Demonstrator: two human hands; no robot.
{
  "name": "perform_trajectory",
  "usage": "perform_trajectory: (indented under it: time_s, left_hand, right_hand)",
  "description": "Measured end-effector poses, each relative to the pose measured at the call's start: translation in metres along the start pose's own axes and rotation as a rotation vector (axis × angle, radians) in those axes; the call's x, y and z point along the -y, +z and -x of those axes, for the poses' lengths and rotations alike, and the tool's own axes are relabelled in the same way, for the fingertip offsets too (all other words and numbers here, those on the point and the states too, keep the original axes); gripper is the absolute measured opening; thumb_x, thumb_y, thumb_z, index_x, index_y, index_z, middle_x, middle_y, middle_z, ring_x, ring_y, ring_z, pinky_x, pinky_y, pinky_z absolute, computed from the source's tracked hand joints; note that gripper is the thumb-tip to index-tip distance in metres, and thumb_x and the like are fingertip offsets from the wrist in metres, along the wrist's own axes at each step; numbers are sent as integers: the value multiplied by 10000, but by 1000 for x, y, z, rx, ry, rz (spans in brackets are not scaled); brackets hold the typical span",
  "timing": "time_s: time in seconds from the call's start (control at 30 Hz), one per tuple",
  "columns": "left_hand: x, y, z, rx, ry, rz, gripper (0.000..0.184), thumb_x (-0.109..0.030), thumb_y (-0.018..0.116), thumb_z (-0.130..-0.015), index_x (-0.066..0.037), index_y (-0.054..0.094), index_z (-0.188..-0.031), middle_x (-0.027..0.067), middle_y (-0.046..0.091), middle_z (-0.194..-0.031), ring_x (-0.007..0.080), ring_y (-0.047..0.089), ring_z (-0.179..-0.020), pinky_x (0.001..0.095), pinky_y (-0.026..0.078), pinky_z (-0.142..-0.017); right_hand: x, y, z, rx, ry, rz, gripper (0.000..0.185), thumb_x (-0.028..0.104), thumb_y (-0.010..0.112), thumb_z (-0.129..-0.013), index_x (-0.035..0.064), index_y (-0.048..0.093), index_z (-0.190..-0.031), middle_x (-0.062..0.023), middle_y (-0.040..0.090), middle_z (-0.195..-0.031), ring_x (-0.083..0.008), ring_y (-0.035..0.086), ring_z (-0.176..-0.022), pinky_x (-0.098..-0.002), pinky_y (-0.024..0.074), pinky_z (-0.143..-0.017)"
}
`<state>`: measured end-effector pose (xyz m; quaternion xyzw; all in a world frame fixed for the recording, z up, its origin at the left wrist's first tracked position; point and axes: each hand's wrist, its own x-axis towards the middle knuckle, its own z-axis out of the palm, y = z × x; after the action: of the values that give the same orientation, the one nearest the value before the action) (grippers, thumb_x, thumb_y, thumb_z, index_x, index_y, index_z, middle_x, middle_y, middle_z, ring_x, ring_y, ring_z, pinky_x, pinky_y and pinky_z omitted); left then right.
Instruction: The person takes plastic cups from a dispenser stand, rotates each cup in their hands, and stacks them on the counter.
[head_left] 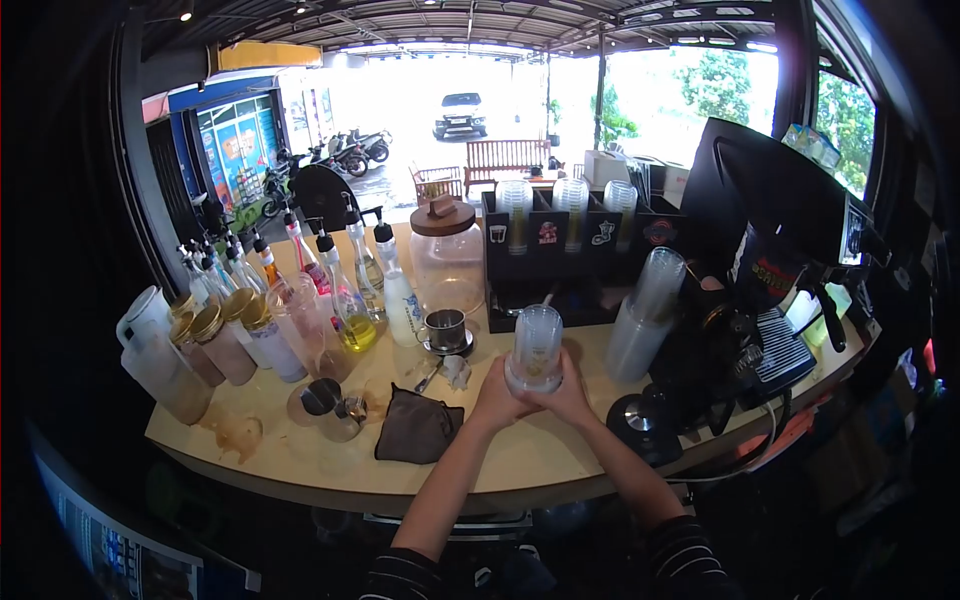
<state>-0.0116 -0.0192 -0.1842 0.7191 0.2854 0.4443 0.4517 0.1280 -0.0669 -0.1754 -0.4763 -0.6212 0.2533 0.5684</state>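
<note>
In the middle of the counter, a short stack of clear plastic cups (pixel 537 345) is clasped between my two hands. My left hand (pixel 498 398) wraps its left side and my right hand (pixel 568 393) its right side, low down near the base. The fingers behind the cups are hidden. Left of my hands lie a folded dark cloth (pixel 418 424) and a crumpled white tissue (pixel 457 372). A metal cup on a saucer (pixel 445 331) stands just beyond the tissue. To the right stands a taller stack of clear cups (pixel 641 325), tilted at its top.
Syrup pump bottles (pixel 352 318), lidded jars (pixel 222 345) and a pitcher (pixel 160 350) crowd the left. A glass dispenser (pixel 446 262) and black cup organizer (pixel 555 268) stand behind. A coffee machine (pixel 775 240) occupies the right. A brown spill (pixel 236 433) marks the counter.
</note>
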Motion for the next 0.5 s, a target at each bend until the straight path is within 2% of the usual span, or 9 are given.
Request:
perform_trajectory:
  time_s: [0.17,0.23,0.37,0.43,0.5]
  left_hand:
    - [-3,-1,-1,16,12,-84,901,-274,872,-457,2,420,-1186,139,535,-1128,251,543,-1054,350,438,-895]
    - [0,1,-1,16,24,41,888,-273,870,-464,1,426,-1184,141,539,-1124,257,544,-1054,355,440,-893]
    - [-2,0,-2,22,0,0,890,-280,870,-464,2,429,-1184,144,540,-1119,264,546,-1052,357,442,-890]
    - [-3,-1,-2,40,-9,-39,850,-212,866,-489,-8,415,-1179,115,551,-1126,215,553,-1048,333,441,-892]
    - [-2,-2,-2,28,-18,-52,852,-224,867,-486,-5,416,-1176,119,552,-1123,218,554,-1048,334,443,-890]
  right_hand:
    - [-8,1,0,-34,-10,11,844,203,826,-550,37,351,-1227,-137,492,-1159,-251,493,-1107,-367,401,-936]
    - [-1,1,0,-40,7,24,842,198,824,-545,39,354,-1225,-135,494,-1157,-250,494,-1106,-367,402,-934]
    - [-6,3,0,-62,-1,9,847,190,822,-532,45,353,-1223,-132,494,-1156,-242,491,-1108,-366,402,-933]
    - [-2,1,0,-70,-1,17,839,188,822,-530,48,356,-1213,-128,497,-1142,-240,493,-1103,-364,404,-929]
    - [-2,3,2,-66,10,18,832,186,822,-527,50,359,-1204,-124,500,-1128,-238,495,-1099,-363,406,-926]
